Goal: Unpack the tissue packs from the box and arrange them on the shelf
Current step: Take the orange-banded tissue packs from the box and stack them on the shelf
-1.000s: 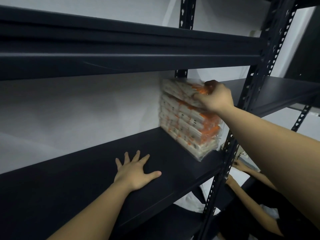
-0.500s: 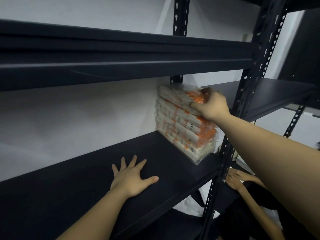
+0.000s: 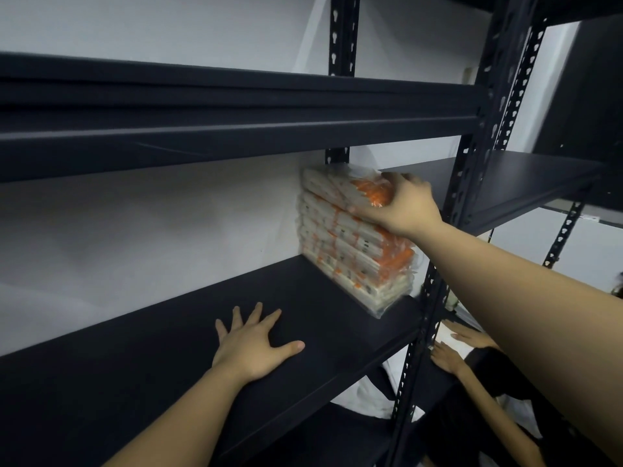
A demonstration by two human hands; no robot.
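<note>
A clear-wrapped bundle of tissue packs [image 3: 350, 244], white with orange ends, stacked in flat layers, standing upright at the right end of a black metal shelf [image 3: 168, 358], back edge against the white wall, slightly blurred

Left hand [image 3: 251, 345] flat, spread; right hand [image 3: 399, 205] curled, gripping.

white wall [image 3: 135, 230] behind rack | second person's hands [image 3: 448, 357] lower right | neighbouring black rack [image 3: 539, 183] at right
</note>
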